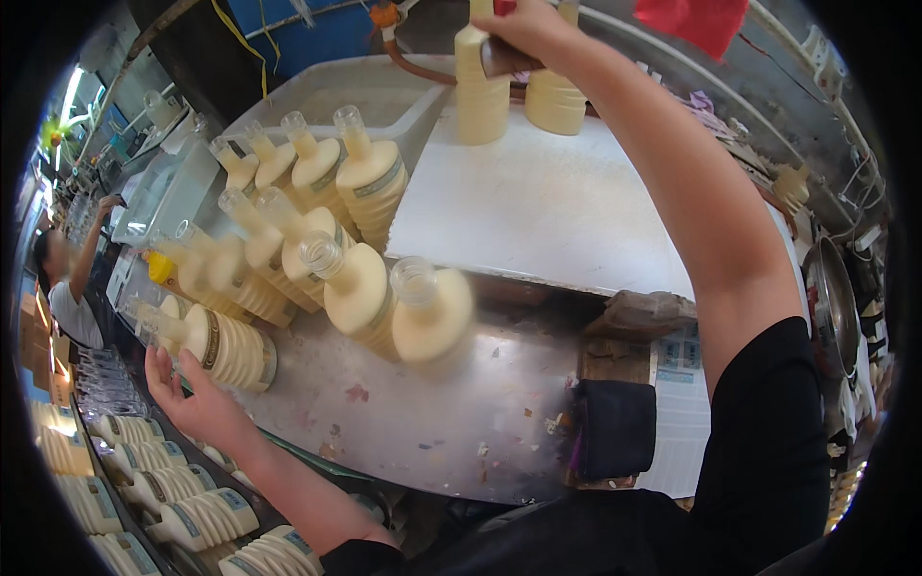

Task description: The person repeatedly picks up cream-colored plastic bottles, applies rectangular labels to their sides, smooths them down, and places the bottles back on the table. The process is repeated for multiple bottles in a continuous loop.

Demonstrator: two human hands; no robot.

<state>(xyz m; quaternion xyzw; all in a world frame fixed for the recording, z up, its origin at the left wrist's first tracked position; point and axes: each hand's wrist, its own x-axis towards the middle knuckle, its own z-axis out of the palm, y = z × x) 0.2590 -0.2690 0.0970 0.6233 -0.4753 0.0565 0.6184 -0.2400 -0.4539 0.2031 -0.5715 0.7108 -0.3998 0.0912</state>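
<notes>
Stained worktop [384, 422], cluttered rm [788, 86].
Ribbed btls [360, 300] w/ cream contents; L hand [200, 398] spread, R hand [528, 34] gripping brown obj. [497, 58]

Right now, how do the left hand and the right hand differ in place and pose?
Place: the left hand is low at picture left, beside a ribbed bottle; the right hand is at the top, by a bottle on the white board.
Pose: the left hand is open, thumb apart; the right hand bends over a brown item, grip unclear.
Shared: both are bare.
</notes>
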